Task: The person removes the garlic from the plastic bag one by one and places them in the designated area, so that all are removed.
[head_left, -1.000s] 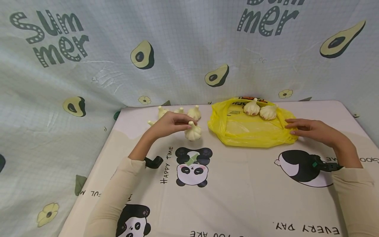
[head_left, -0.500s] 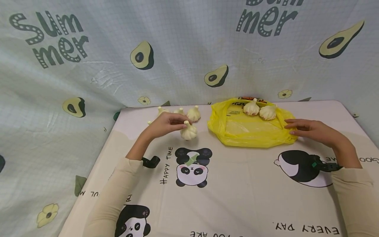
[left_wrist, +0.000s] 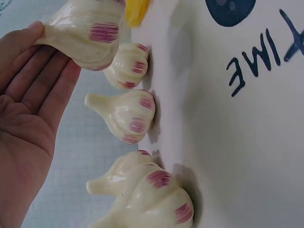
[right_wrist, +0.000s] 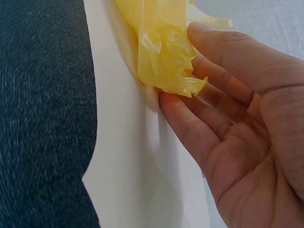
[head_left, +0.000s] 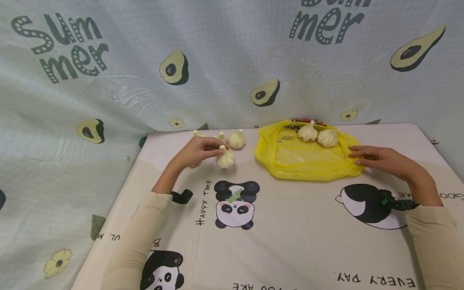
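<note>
My left hand (head_left: 197, 152) pinches a garlic bulb (head_left: 225, 158) by its stem. The bulb is cream-white with purple streaks, held upright above the table. Just behind that hand stand several more bulbs, one of them a garlic bulb (head_left: 237, 139) at the right end of the group; the hand partly hides the others. In the left wrist view, a garlic bulb (left_wrist: 127, 114) stands in the row below the held one. My right hand (head_left: 384, 159) holds the right edge of a yellow plastic bag (head_left: 308, 171), its crumpled end (right_wrist: 171, 66) between thumb and fingers.
Two garlic bulbs lie at the back of the bag, a left one (head_left: 308, 132) and a right one (head_left: 328, 137). The table (head_left: 282, 233) has a printed panda cover. A patterned curtain (head_left: 224, 60) hangs right behind the table's back edge.
My left hand has moved a little to the left with the garlic bulb, toward the group of bulbs. The right hand and the bag have stayed in place.
</note>
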